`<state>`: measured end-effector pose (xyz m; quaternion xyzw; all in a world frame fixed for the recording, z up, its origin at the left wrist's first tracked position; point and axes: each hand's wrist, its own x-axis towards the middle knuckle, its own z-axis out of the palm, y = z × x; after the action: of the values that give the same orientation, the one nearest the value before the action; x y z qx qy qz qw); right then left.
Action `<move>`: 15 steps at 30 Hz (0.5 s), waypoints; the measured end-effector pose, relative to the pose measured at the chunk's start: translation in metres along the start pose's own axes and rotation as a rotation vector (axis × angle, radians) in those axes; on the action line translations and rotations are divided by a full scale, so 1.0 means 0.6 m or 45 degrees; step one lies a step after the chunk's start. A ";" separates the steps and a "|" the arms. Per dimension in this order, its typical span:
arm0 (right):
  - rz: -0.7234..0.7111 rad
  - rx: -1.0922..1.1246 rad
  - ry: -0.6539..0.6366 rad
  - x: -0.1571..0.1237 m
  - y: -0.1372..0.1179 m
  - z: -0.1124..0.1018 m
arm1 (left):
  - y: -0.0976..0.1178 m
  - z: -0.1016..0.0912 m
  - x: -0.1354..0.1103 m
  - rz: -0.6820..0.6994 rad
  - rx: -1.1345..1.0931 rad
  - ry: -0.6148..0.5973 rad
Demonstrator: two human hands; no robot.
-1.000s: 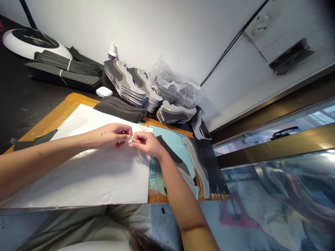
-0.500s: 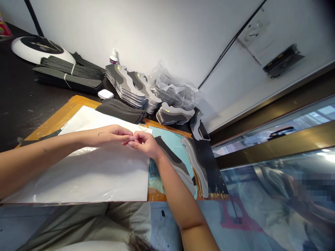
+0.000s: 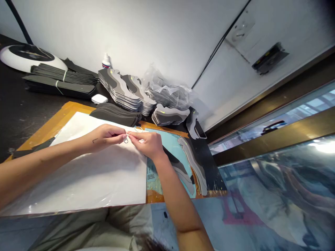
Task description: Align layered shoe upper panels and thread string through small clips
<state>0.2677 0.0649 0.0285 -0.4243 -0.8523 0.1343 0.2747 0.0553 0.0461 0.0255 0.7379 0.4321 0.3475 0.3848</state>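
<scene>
Above a white sheet [image 3: 104, 177] on the table, my left hand [image 3: 106, 137] and my right hand [image 3: 149, 143] meet fingertip to fingertip. Between the pinched fingers runs a thin white rubber band [image 3: 126, 141], twisted where the tips come together, with a small loop hanging down. Just behind the fingers a pale band loop [image 3: 138, 128] shows near the sheet's back edge; whether it joins the held one I cannot tell. Partly covered by my right arm, a dark and grey shoe-shaped piece [image 3: 180, 167] lies on a light blue board [image 3: 170, 137].
Stacks of grey patterned pieces [image 3: 119, 90] line the wall beside a plastic-wrapped bundle [image 3: 170, 92]. Dark pieces [image 3: 115, 113] lie behind the sheet. Banded black strips [image 3: 60, 83], a white lamp base [image 3: 28, 57] and a bottle [image 3: 106, 61] stand left. Grey pieces [image 3: 193, 164] lie right.
My fingertips have drawn slightly apart, and the white band with its small loop now shows between them. The whole view has shifted a little.
</scene>
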 end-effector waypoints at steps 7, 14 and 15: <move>-0.125 -0.517 0.001 -0.005 -0.035 0.030 | -0.001 0.032 0.002 -0.226 -0.283 0.518; -0.008 -0.622 0.002 0.000 -0.064 0.087 | 0.010 0.031 0.001 -0.173 -0.245 0.716; 0.011 -0.600 0.002 -0.001 -0.066 0.087 | 0.012 0.030 0.002 -0.157 -0.193 0.734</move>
<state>0.2119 0.0407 0.0045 -0.4804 -0.8581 -0.0674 0.1683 0.0735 0.0398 0.0234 0.5503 0.5406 0.5498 0.3205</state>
